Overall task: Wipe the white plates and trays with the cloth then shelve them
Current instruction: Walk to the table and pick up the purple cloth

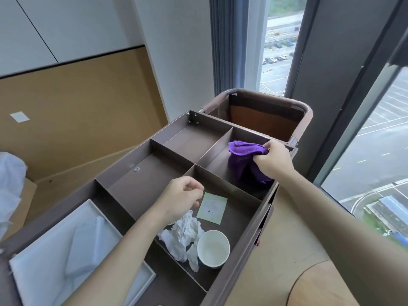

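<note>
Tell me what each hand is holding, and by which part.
The right hand grips the purple cloth by its bunched upper edge. The left hand holds nothing, fingers loosely curled.

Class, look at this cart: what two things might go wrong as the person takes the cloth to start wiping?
1. The purple cloth hangs from the right hand down into its compartment; its loose end may catch on the divider when lifted.
2. The left hand hovers close above the crumpled tissue and white cup; a hasty move might tip the cup.
</note>
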`<action>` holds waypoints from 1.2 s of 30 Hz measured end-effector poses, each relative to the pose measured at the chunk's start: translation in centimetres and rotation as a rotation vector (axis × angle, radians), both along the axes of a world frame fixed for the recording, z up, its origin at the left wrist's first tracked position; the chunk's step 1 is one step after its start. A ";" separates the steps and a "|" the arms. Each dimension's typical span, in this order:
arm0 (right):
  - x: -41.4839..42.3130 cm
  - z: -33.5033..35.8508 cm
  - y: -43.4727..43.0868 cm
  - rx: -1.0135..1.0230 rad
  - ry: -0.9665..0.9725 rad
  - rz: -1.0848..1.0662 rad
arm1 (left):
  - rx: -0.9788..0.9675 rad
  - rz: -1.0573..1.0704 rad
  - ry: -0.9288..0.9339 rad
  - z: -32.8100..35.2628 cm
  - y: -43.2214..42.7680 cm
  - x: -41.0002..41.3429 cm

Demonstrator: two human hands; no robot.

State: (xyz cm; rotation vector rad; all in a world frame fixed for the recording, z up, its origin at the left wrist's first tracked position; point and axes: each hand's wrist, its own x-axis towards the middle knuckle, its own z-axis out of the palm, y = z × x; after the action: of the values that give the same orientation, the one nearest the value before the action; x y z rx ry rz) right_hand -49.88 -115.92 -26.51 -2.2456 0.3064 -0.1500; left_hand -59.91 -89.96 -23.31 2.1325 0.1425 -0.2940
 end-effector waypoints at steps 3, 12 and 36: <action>-1.4 2.9 0.1 0.133 -0.034 -0.028 | -0.013 -0.051 -0.044 1.0 -1.0 -0.5; -11.9 10.2 2.5 0.309 -0.190 -0.008 | -0.205 -0.198 -0.174 4.8 -3.4 -3.4; -41.8 0.3 -0.9 0.864 -0.118 -0.635 | -0.307 -0.744 0.082 -4.0 -13.3 -20.0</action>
State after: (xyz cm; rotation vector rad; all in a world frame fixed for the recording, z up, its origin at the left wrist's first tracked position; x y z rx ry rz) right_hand -91.64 -116.86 -26.19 -1.2279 0.8332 -0.3955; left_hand -79.88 -103.29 -27.29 1.7915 -0.6264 -0.7793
